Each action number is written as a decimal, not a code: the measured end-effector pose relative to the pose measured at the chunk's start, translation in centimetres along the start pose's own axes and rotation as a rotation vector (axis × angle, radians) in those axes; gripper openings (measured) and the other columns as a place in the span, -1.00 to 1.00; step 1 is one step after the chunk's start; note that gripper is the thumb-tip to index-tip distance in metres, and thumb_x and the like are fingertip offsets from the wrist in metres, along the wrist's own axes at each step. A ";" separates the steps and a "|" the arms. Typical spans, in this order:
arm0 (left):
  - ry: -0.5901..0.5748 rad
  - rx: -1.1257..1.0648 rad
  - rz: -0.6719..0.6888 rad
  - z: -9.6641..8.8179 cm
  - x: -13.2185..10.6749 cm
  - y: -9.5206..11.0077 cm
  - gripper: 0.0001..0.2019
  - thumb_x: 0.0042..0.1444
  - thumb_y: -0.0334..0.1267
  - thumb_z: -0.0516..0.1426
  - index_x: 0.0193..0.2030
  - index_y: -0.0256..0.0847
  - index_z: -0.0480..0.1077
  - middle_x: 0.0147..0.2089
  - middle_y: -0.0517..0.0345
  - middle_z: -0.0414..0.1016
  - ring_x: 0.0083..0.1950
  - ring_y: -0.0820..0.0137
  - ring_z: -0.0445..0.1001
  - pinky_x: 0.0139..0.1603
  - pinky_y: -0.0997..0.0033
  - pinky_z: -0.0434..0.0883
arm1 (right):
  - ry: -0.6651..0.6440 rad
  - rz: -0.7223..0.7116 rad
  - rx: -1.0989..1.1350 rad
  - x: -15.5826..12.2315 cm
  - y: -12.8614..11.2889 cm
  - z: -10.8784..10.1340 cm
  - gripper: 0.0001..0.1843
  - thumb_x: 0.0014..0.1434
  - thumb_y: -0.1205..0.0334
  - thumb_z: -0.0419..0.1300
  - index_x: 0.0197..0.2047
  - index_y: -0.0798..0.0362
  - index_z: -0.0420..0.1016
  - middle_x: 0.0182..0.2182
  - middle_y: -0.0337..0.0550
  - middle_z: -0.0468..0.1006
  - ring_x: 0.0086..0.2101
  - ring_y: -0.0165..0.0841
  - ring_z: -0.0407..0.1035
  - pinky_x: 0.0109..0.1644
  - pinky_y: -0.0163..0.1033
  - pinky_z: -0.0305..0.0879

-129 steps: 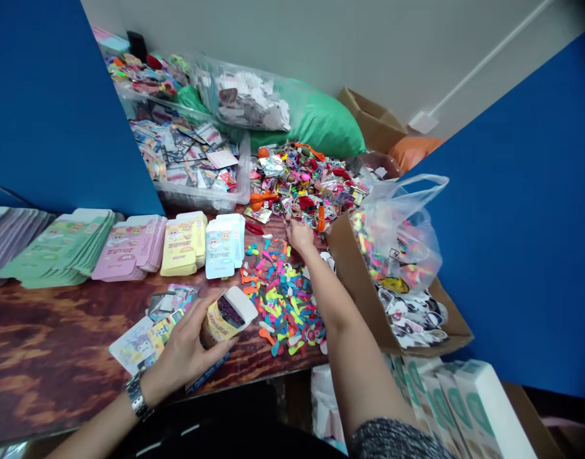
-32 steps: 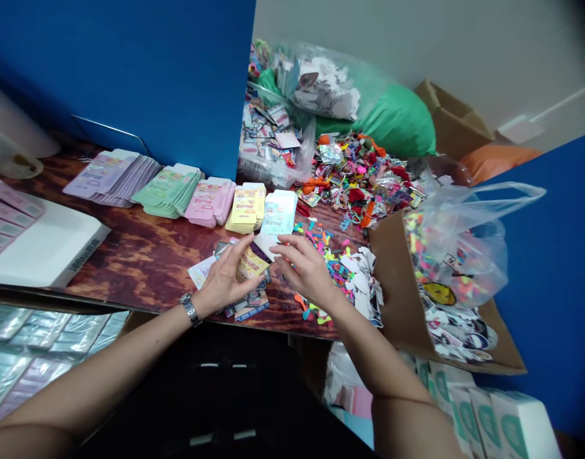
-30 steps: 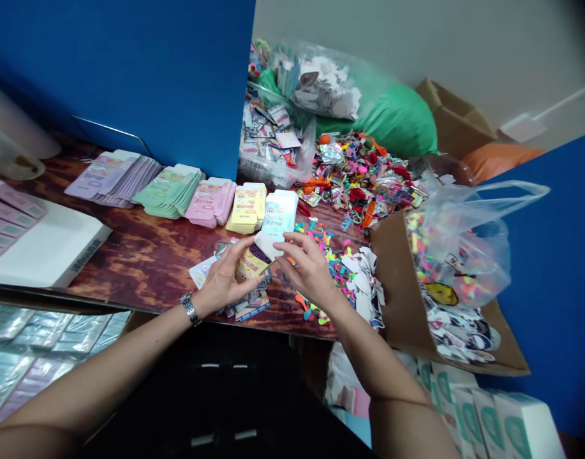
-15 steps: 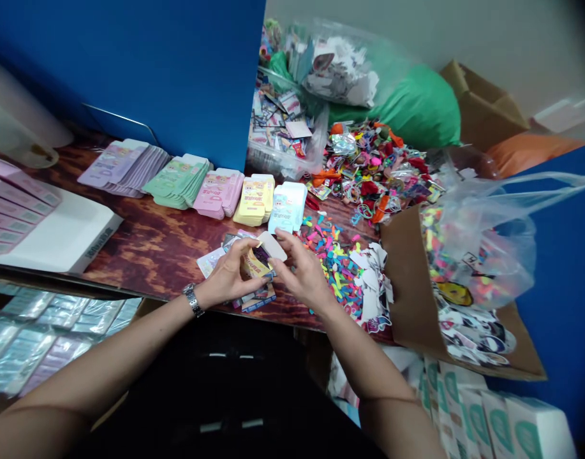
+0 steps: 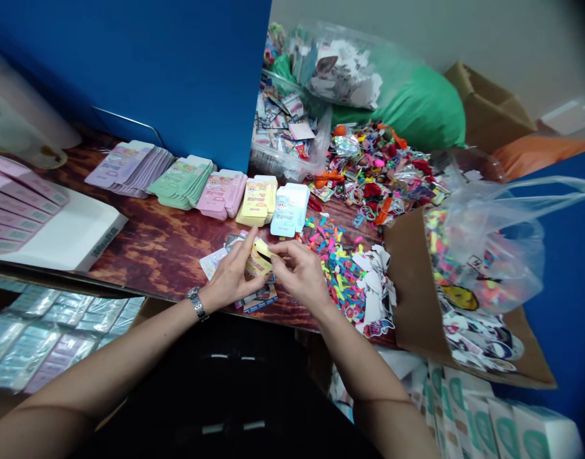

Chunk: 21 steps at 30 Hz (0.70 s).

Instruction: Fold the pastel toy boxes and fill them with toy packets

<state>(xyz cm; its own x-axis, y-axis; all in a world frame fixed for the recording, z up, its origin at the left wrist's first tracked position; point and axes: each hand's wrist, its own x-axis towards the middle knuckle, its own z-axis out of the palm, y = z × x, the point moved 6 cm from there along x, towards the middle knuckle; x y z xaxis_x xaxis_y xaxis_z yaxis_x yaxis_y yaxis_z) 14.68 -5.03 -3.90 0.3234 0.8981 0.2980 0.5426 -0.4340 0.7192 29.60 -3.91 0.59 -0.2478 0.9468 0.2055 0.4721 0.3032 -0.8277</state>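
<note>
Between my two hands is a small yellow card box (image 5: 259, 264) with a dark gap at its top end. My left hand (image 5: 235, 271) grips it along the left side, thumb across the lower face. The fingers of my right hand (image 5: 299, 271) pinch the flap at the upper right end. Underneath lie several printed cards (image 5: 261, 299), partly hidden by my hands. Just beyond stand stacks of flat boxes: light blue (image 5: 289, 209), yellow (image 5: 256, 200), pink (image 5: 221, 193), green (image 5: 180, 182) and purple (image 5: 124, 167).
Right of my hands are a heap of small colourful pieces (image 5: 340, 274) and white cut-outs (image 5: 376, 280). A cardboard box (image 5: 409, 280) stands beyond them. Mixed trinkets (image 5: 369, 172) and a clear bin of cards (image 5: 292, 153) lie behind. Pink boxes sit on a white carton (image 5: 81, 236) at left.
The pale flap that stood up from the yellow box is folded down towards the opening. My right fingers have moved in onto it, and the view has shifted slightly.
</note>
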 end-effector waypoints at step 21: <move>-0.014 0.540 -0.236 -6.8 -2.3 -2.3 0.03 0.15 0.02 0.10 0.48 -0.34 -0.53 -0.04 -0.11 0.32 -0.10 0.15 0.42 -0.22 0.25 0.43 | -0.048 -0.509 -0.275 3.0 -1.3 4.1 -0.45 0.38 0.23 0.06 0.40 0.00 0.16 0.17 -0.05 0.49 0.15 -0.26 0.39 0.26 -0.09 0.36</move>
<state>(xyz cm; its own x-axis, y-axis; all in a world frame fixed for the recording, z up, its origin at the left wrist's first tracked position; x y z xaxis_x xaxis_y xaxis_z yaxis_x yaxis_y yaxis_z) 7.40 -5.58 -1.99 0.1537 0.9755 0.1576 0.9179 -0.2000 0.3426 24.79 -1.92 0.17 -0.5360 0.6702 0.5133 0.4841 0.7422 -0.4635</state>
